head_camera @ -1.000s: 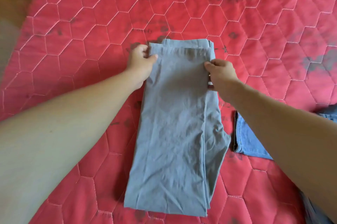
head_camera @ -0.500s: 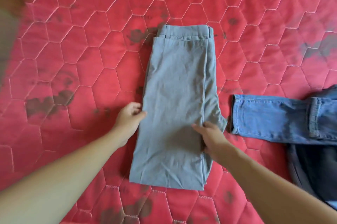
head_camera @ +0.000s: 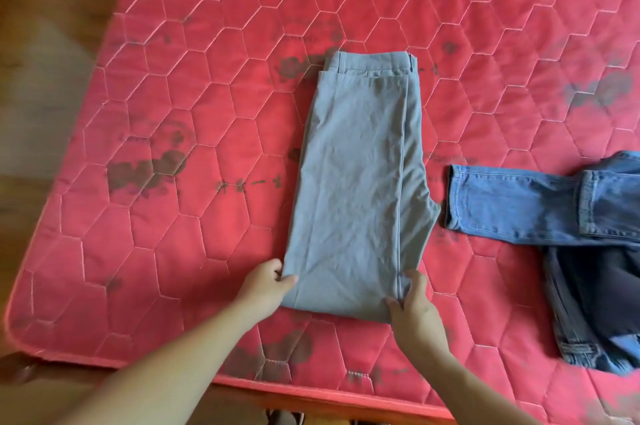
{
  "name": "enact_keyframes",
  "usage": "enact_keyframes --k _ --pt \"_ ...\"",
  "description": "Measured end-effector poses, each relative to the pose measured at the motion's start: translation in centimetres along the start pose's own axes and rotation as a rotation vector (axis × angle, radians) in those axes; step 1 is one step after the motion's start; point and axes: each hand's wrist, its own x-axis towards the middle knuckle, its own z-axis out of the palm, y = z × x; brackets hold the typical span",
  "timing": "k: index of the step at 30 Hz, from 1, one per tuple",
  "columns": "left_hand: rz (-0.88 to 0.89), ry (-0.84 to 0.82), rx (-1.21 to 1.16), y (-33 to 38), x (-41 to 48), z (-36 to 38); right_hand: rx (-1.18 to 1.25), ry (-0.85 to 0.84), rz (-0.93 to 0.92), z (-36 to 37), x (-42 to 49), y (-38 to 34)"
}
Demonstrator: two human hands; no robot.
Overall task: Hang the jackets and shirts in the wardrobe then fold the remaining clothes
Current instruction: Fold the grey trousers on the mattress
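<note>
Head view: the left hand and right hand have been drawn back along the grey trousers from the waistband to the near end. A corner is now pinched by each, thumb on top and fingers curled at the edge. The trousers are laid flat on the red mattress, stretching away from both hands. A further fold toward the waistband is judged to be prepared. Blue jeans, out beyond the right hand, are yet to be folded.

view: head | faces: forward, steeply down onto mattress | range: near; single view
</note>
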Motion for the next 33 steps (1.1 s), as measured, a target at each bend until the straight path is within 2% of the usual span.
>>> enact_keyframes --k 4,6,7,9,12,14,20,24,28,31,33 --pt "0.050 0.065 0.236 -0.1 -1.5 1.1 -0.276 -0.032 -0.110 0.9 -1.3 1.3" --pt "0.116 0.178 0.347 -0.3 -2.4 1.7 -0.479 0.041 -0.111 1.0 -1.5 1.5" --pt "0.208 0.254 0.455 -0.6 -2.8 2.0 -0.580 0.106 -0.163 1.2 -1.5 1.6" --pt "0.497 0.366 0.705 -1.2 -3.2 2.9 -0.691 0.195 -0.405 2.2 -1.3 1.7" --pt "0.883 0.227 0.971 -2.6 -2.3 4.2 -0.804 0.073 -0.725 4.2 -0.5 2.0" --pt "0.909 0.118 1.045 -4.0 -1.1 4.6 -0.868 -0.010 -0.777 5.3 0.5 2.7" --pt "0.756 -0.076 1.238 -2.8 -0.9 3.9 -0.888 -0.100 -0.810 5.2 1.6 3.2" --pt "0.840 0.002 1.163 -2.5 -1.3 2.1 -0.954 -0.094 -0.854 3.1 1.1 2.7" --pt "1.009 0.117 1.122 -3.4 -2.2 0.5 -0.933 0.116 -1.006 1.6 -0.5 3.0" --pt "1.043 0.113 0.990 -1.3 -2.5 -1.3 -0.826 0.126 -0.952 -0.1 -0.9 1.7" --pt "0.962 0.114 0.771 1.4 -2.4 -3.5 -0.702 0.078 -0.834 -2.6 0.1 -0.8"
